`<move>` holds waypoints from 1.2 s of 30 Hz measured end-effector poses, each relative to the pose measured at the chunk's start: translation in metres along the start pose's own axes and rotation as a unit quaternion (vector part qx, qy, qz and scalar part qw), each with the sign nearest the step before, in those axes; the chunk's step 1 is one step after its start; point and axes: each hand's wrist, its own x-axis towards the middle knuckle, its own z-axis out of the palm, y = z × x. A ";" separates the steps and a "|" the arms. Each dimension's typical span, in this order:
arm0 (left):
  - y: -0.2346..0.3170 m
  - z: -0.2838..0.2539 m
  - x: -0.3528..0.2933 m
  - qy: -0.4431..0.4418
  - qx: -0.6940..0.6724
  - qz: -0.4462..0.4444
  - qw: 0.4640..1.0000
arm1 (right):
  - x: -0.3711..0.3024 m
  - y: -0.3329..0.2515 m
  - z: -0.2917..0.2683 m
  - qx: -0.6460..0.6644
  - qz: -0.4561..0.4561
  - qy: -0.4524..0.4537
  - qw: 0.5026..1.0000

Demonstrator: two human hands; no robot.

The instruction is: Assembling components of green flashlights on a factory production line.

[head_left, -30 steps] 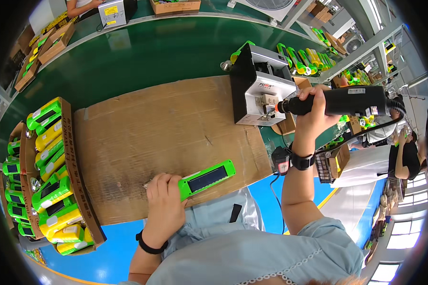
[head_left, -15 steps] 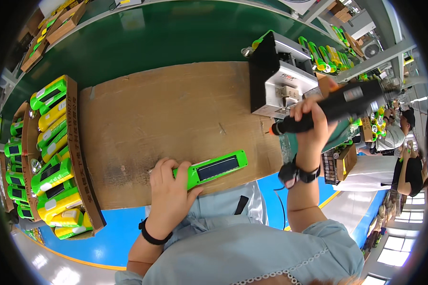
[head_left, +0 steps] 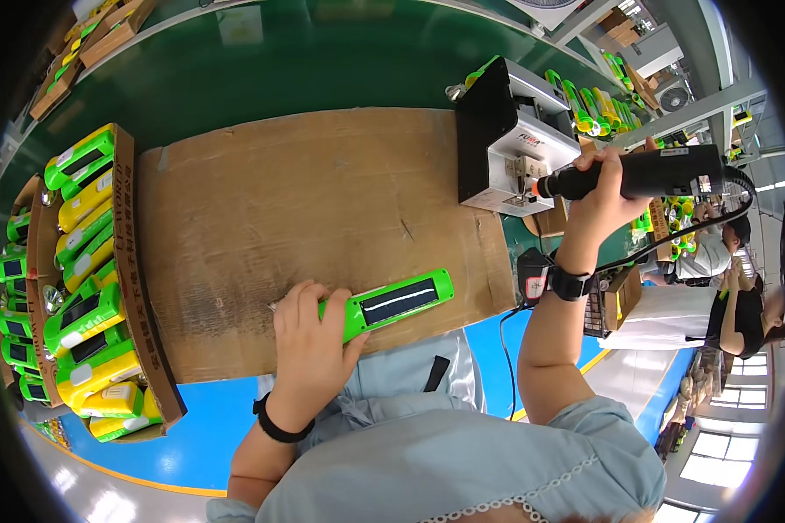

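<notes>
My left hand (head_left: 310,340) is wrapped over one end of a green flashlight (head_left: 355,322) with a dark solar panel, which lies slantwise on the cardboard sheet near its front edge. Its left end is hidden under my fingers. My right hand (head_left: 609,193) grips a black corded electric screwdriver (head_left: 667,172), held level with its orange-collared tip pointing left. That tip is at the front of a black and silver screw feeder (head_left: 532,144), close to the small metal block; whether it touches is too small to tell.
A cardboard box (head_left: 135,261) of green and yellow flashlights stands at the left, with more boxes beyond it. The cardboard sheet (head_left: 323,192) covers the green bench (head_left: 323,74). A black cable (head_left: 698,228) hangs from the screwdriver. Other people (head_left: 741,305) work at the far right.
My right hand has moved up and right, bringing the screwdriver's tip to the front of the screw feeder. My left hand stays on the flashlight.
</notes>
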 end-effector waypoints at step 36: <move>-0.003 0.008 -0.003 0.030 -0.030 0.029 0.999 | -0.055 -0.026 -0.003 0.107 0.126 -0.072 0.984</move>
